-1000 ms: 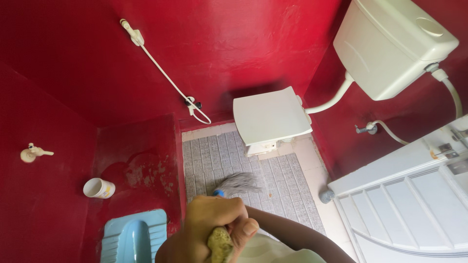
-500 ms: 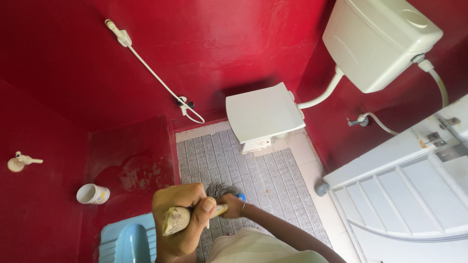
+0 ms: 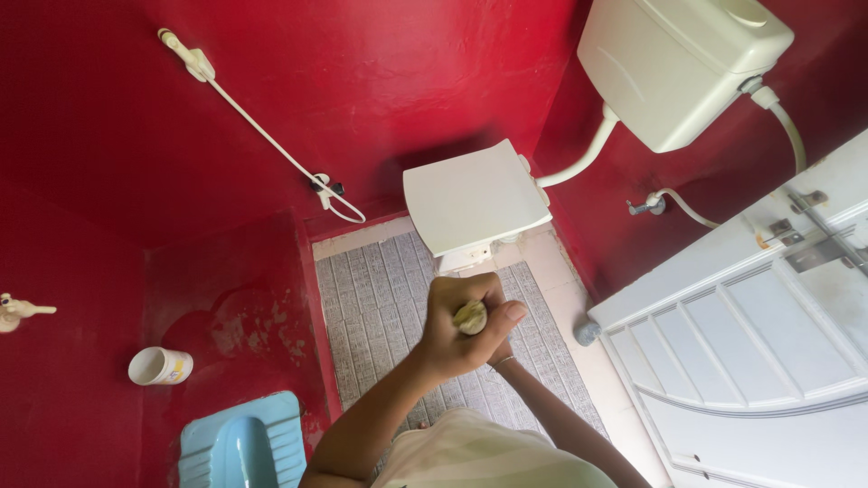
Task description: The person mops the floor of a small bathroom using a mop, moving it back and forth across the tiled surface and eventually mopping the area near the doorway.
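My left hand [image 3: 457,327] is clenched around the top end of a pale wooden handle [image 3: 470,317], which points straight up at the camera. My right hand [image 3: 501,353], with a thin bracelet at the wrist, grips the same handle lower down and is mostly hidden behind the left hand. The brush end is out of sight below my hands. Both hands hover over the grey tiled floor [image 3: 375,289], just in front of the white toilet with its closed lid [image 3: 472,194].
Red walls surround the room. A white cistern [image 3: 678,68] hangs at top right, and a spray hose [image 3: 262,136] runs along the back wall. At lower left are a blue squat pan [image 3: 240,447] and a white cup [image 3: 160,366]. A white door [image 3: 750,316] stands on the right.
The handle swung from lying leftward to pointing up at the camera. Both hands moved forward and right toward the toilet, and the grey bristles went out of sight.
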